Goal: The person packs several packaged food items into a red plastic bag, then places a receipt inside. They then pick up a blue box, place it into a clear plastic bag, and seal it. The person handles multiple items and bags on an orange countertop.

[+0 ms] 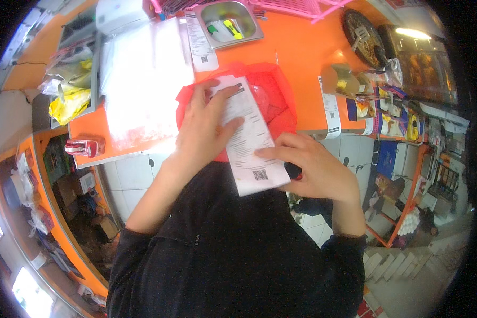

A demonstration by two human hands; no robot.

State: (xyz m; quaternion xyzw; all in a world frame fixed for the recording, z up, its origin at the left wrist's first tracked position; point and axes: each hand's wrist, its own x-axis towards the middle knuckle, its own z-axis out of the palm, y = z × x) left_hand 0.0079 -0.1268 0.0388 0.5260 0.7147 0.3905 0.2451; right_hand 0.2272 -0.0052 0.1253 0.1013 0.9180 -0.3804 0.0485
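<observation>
A long white printed receipt (249, 137) lies slanted over a red non-woven bag (280, 95) at the orange counter's front edge. It bears lines of print and a square code near its lower end. My left hand (204, 119) holds its upper left side, thumb across the paper and fingers on the bag behind. At the lower right edge, my right hand (312, 165) grips the receipt, its index finger lying on the print. Under the right palm shows a small black and red object (292, 170), mostly hidden; what it is I cannot tell.
On the counter (302, 47) lie a stack of clear plastic bags (143, 83), another receipt (202, 43), a steel pan (228, 41) and a red stapler-like tool (84, 147). Packaged food (365, 107) stands at right, near a dark round pan (361, 37).
</observation>
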